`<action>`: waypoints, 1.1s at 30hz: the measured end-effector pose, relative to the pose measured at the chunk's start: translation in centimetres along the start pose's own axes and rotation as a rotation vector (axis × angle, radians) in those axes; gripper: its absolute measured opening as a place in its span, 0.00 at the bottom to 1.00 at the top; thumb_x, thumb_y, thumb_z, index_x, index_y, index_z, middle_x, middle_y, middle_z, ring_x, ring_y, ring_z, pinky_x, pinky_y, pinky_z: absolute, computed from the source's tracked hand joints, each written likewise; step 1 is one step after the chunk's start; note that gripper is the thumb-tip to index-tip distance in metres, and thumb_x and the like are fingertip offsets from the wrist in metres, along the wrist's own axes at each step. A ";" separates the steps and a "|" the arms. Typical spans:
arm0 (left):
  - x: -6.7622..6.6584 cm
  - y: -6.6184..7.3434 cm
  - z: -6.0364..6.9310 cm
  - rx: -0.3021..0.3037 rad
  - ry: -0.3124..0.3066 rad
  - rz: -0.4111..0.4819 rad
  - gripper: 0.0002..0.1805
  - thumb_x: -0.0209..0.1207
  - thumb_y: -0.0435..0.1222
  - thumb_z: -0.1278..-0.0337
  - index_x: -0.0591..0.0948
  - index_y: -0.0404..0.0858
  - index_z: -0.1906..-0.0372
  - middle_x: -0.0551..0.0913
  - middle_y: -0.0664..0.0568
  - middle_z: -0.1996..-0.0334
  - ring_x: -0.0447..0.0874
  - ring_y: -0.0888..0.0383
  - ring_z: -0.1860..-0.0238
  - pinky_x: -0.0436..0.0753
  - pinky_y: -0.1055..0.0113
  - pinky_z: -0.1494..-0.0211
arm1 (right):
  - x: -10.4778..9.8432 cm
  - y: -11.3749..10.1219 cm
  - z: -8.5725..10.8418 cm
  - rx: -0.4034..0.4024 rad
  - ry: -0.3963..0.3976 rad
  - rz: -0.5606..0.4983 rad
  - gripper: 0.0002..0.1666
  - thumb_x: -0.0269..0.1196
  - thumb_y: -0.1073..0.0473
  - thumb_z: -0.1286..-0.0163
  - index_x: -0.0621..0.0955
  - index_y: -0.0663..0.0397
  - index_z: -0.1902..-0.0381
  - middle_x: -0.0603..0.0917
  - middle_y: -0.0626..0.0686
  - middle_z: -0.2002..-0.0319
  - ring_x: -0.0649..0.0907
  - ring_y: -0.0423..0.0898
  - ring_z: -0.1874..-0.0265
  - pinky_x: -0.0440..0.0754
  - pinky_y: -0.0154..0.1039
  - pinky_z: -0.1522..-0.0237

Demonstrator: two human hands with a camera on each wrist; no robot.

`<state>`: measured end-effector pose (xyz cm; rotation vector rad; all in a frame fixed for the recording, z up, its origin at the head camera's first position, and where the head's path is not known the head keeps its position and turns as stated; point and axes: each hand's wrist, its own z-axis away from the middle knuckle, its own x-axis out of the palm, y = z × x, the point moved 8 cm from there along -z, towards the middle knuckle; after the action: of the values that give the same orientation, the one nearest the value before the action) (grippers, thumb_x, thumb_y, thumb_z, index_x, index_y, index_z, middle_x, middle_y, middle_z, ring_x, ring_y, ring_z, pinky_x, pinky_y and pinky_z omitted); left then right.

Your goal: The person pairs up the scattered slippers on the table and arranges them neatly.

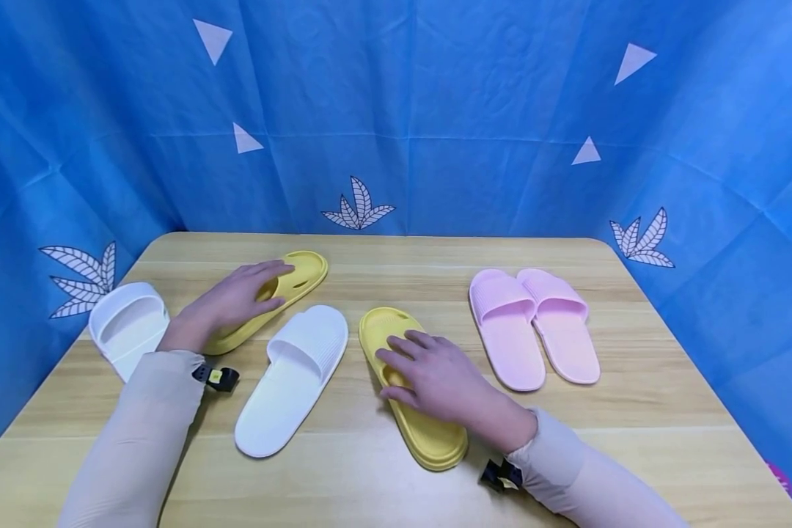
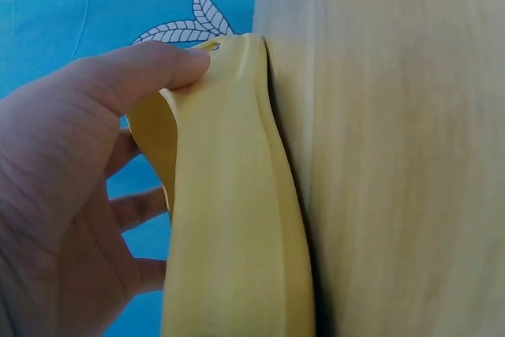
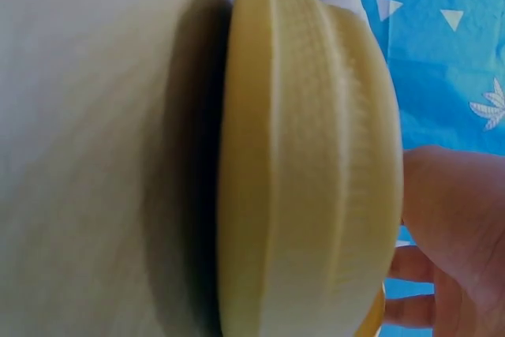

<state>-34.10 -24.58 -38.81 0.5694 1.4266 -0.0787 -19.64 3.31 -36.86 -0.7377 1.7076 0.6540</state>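
At the left, my left hand (image 1: 240,293) reaches over a yellow slipper (image 1: 312,270). In the left wrist view its thumb (image 2: 185,69) lies against the strap, with the other fingers at the far side. A second yellow slipper (image 1: 435,440) lies toe away near the table's middle. My right hand (image 1: 438,378) spreads across its strap, fingers slightly bent and not closed round it; whether they touch is hard to tell. Two white slippers lie at the left: one (image 1: 284,400) between the hands, the other (image 1: 132,326) partly behind the left forearm.
Two pink slippers (image 1: 511,345) lie side by side at the right, toes away. Everything rests on a light wooden table (image 1: 396,499). A blue patterned curtain (image 1: 402,88) surrounds its back and sides. Each wrist wears a small black camera (image 1: 216,377).
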 end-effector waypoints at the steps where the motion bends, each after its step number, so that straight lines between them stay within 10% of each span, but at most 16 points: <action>1: 0.0 0.0 0.0 0.000 0.001 0.001 0.35 0.57 0.49 0.32 0.61 0.48 0.25 0.56 0.41 0.25 0.51 0.36 0.27 0.54 0.35 0.30 | 0.0 0.0 0.0 -0.004 0.002 -0.001 0.35 0.57 0.32 0.33 0.75 0.43 0.35 0.78 0.54 0.38 0.77 0.59 0.40 0.76 0.54 0.42; 33: 0.2 -0.4 0.0 -0.022 0.004 -0.001 0.42 0.63 0.48 0.38 0.58 0.46 0.24 0.58 0.39 0.26 0.53 0.37 0.28 0.57 0.37 0.30 | 0.0 -0.2 0.0 -0.008 0.039 0.043 0.32 0.58 0.36 0.32 0.76 0.45 0.36 0.79 0.54 0.41 0.78 0.56 0.43 0.79 0.48 0.45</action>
<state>-34.19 -24.87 -39.17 0.5508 1.4296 -0.0629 -19.47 3.14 -36.87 -0.7248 1.7615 0.6801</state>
